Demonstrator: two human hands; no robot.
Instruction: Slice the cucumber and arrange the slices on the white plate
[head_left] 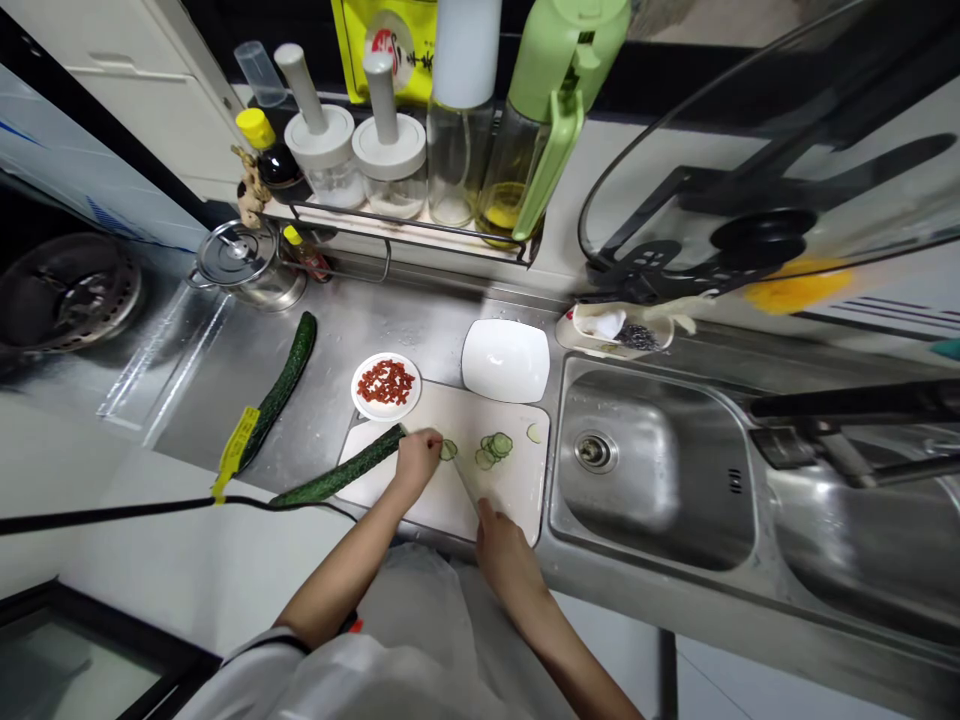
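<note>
My left hand (418, 457) is closed around the cut end of a long green cucumber (345, 473), which lies slanted over the left side of a white cutting board (420, 511). In my right hand (505, 545) is the handle of a knife (466, 484). Its blade points up and left, close to my left fingers. One thin cucumber slice (448, 450) sits by the blade near my left hand. Several overlapping slices (494, 448) lie on the middle of the board, and a pale piece (533, 433) rests near its upper right corner.
Behind the board are a plate of chopped red pieces (385, 386) and a white dish (506, 359). Another cucumber (285, 390) with a yellow label lies to the left. A steel sink (660, 470) is at right; a lidded pot (247, 265) and a seasoning rack (420, 228) stand behind.
</note>
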